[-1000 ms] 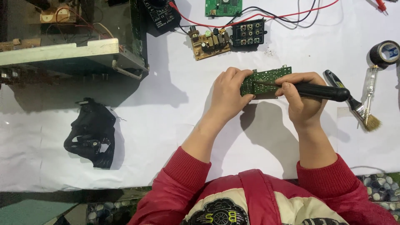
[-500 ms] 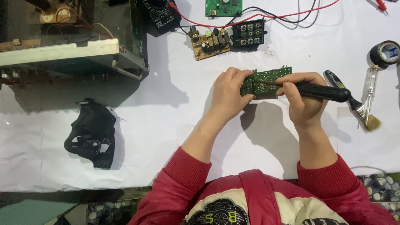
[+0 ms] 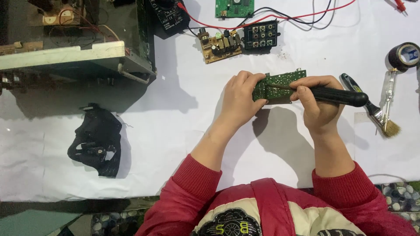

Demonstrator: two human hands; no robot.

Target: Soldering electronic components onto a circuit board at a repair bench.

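The left hand pinches the left end of a green circuit board, thumb below and fingers curled over its top edge, holding it tilted just above the white-covered desk, a little right of the frame's centre. The right hand is wrapped tight around the black handle of a soldering iron, which lies nearly level, its thin tip resting on the board's solder side. At three o'clock from that hand, a small paintbrush lies on the desk, with a clear-handled test screwdriver crossing it and a roll of black tape beyond at two o'clock. At twelve o'clock from the board sits a brown board with connectors. Far off at nine o'clock lies a black plastic part.
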